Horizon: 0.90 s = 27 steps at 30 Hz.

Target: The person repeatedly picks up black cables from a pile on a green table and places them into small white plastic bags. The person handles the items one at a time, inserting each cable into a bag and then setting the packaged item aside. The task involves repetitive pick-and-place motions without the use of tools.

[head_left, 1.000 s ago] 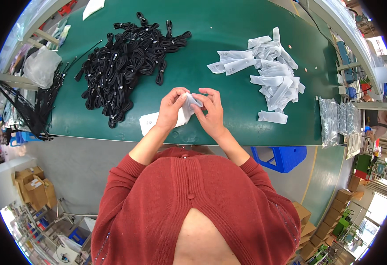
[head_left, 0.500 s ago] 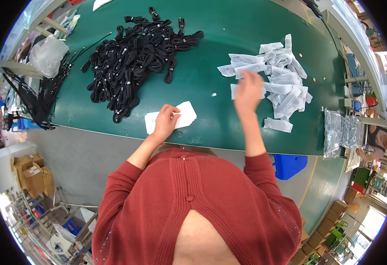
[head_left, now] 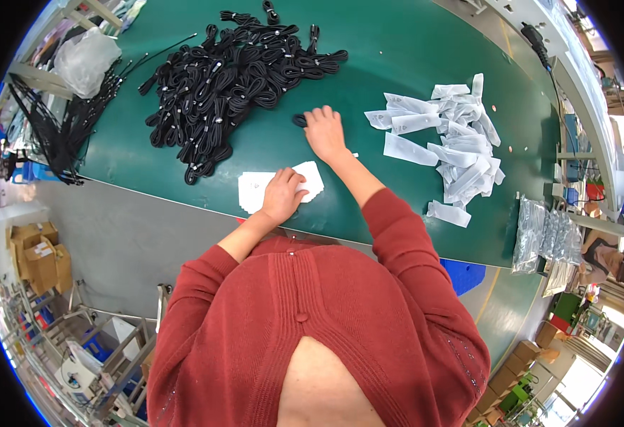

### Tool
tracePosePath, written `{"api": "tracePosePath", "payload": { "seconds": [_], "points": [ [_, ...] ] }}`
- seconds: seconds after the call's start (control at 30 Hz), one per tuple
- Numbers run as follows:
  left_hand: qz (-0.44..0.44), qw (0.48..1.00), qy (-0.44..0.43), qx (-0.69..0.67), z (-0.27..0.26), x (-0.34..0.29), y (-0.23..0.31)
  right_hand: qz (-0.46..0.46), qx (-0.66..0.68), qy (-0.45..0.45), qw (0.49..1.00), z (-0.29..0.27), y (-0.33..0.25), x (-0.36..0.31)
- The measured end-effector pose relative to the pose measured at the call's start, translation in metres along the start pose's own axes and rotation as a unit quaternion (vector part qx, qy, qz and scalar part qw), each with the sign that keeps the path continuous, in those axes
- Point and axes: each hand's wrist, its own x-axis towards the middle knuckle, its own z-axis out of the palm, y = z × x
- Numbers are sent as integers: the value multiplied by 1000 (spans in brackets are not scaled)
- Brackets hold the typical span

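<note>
I see open green counter [head_left: 397, 50] ahead between the heap of black cable coils [head_left: 234, 78] on the left and the scattered white packets [head_left: 454, 142] on the right; white sheets [head_left: 255, 188] block the near edge

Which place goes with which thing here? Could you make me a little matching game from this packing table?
Things:
1. heap of black cable coils
2. pile of white packets
3. stack of flat white bags
4. single black coil

Places:
A. under the left hand
B. at the right hand fingertips
C. far left of the green table
D. right of the right hand

Pairs: 1-C, 2-D, 3-A, 4-B
</note>
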Motion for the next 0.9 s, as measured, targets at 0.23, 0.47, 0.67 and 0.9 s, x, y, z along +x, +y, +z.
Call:
{"api": "tracePosePath", "payload": {
  "seconds": [0.23, 0.47, 0.67, 0.9],
  "points": [
    [6, 1000, -5, 11, 5, 3, -4, 395, 607, -96, 683, -29, 8, -68],
    [-56, 996, 9, -66, 2, 2, -10, 357, 594, -71, 718, -65, -28, -132],
    [-119, 981, 4, -152, -1, 2, -10, 201, 379, -64, 901, -71, -42, -150],
    [-23, 990, 31, -136, -11, 2, 6, 241, 419, -225, 846, -82, -37, -142]
  ]
}}
